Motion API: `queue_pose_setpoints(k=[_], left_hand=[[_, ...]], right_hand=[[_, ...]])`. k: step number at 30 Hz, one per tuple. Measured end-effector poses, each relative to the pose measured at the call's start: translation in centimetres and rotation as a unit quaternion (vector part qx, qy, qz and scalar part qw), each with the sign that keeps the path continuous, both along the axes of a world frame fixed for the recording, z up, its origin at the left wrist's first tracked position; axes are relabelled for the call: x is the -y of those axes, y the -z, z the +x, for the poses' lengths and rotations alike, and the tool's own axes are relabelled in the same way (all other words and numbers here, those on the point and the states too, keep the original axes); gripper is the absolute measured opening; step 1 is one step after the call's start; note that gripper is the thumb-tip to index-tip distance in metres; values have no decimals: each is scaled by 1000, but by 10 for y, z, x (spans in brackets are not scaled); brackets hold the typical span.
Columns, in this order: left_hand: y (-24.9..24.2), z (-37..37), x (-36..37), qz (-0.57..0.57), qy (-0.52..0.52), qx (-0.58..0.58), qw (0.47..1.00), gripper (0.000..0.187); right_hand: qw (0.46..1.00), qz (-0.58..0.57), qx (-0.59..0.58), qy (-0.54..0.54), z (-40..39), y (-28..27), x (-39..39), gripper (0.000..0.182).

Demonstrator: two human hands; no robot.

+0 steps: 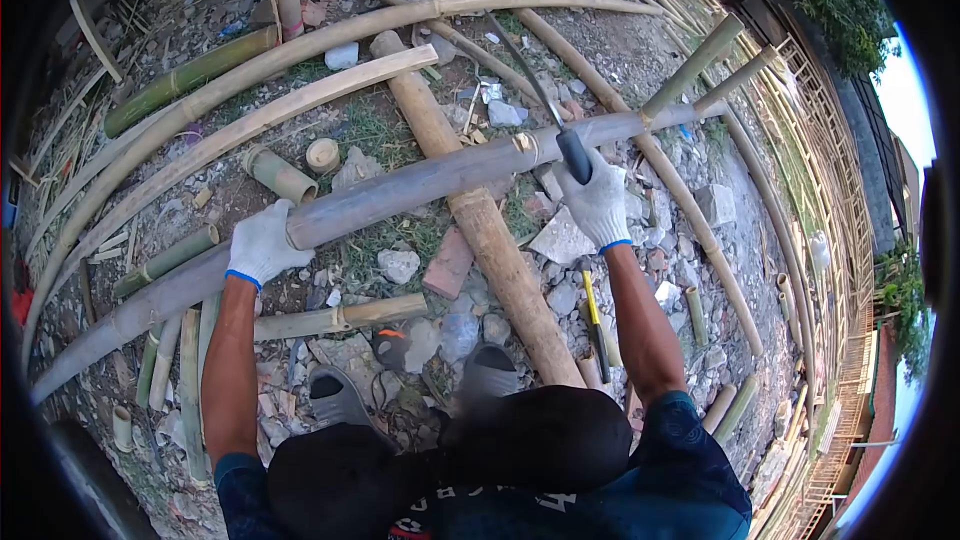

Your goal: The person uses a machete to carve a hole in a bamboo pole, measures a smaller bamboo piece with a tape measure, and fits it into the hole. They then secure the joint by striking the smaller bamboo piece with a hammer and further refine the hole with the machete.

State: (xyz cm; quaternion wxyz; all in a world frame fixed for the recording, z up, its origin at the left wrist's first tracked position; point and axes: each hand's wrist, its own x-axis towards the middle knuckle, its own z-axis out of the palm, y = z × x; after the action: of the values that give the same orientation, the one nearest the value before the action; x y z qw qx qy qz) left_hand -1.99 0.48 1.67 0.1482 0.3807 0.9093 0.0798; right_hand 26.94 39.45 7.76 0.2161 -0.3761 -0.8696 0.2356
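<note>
A long grey-brown bamboo pole (400,195) slants across in front of me, lying over a thick brown bamboo pole (500,255). My left hand (267,245), in a white glove with a blue cuff, is closed round the grey pole at a node on its left part. Gloved the same way, my right hand (597,202) is closed on the black handle of a long, slightly curved blade (530,70). The blade points up and away, crossing above the pole. Just left of the handle, a pale notch (522,143) shows on the pole's top.
A yellow-and-black tool (596,320) leans near my right forearm. Rubble and a reddish brick (449,264) cover the ground. Cut bamboo pieces (280,174) lie at left, and a long curved pole (330,36) arches beyond. Upright bamboo posts (690,67) stand at right.
</note>
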Motion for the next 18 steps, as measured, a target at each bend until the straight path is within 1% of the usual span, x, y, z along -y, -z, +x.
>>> queue_pose_setpoints(k=[1,2,3,4,5,6,8,9,10,11,12,13,14,15,16,17,18], left_hand=[[-1,-3,-3,3,-2,0,1000,80],[-2,-4,-1,-3,0,3,1000,80],[-3,-6,-2,-3,1,0,1000,80],[-1,-5,-3,-4,2,0,1000,80],[0,-5,-2,-5,1,0,1000,81],[2,-4,-1,-5,-2,1,1000,81],[0,-3,-1,-12,-6,8,1000,82],[-1,-4,-2,-13,-8,10,1000,82],[0,-4,-1,-9,-7,5,1000,82],[2,-3,3,-9,0,2,1000,82],[3,-4,2,-2,6,-6,1000,82],[4,0,0,-12,2,-8,1000,83],[2,-4,-1,-22,-6,-20,1000,83],[5,-5,0,-22,-3,-20,1000,82],[6,1,4,-20,-4,-8,1000,82],[4,4,5,-20,2,4,1000,82],[1,-2,0,-6,-5,3,1000,81]], right_hand=[[996,75,-48,-10,-14,-48,6,36],[988,109,-105,-8,-28,-101,20,37],[975,132,-181,-4,-39,-137,24,38],[940,195,-277,-44,-49,-161,15,32],[911,205,-347,-87,-57,-186,12,26],[875,212,-414,-131,-62,-200,12,20],[840,268,-452,-136,-64,-184,13,13],[897,222,-373,-80,-49,-118,11,12],[947,182,-266,-24,-33,-52,9,14],[978,148,-146,19,-19,13,7,16],[998,48,-29,-7,19,91,6,21],[993,95,59,-30,32,105,6,33],[978,146,139,-56,45,117,7,55],[987,98,125,-32,25,97,-4,53],[991,27,132,6,30,72,8,50],[995,0,100,17,25,27,21,46],[998,-12,53,19,0,-30,19,43]])
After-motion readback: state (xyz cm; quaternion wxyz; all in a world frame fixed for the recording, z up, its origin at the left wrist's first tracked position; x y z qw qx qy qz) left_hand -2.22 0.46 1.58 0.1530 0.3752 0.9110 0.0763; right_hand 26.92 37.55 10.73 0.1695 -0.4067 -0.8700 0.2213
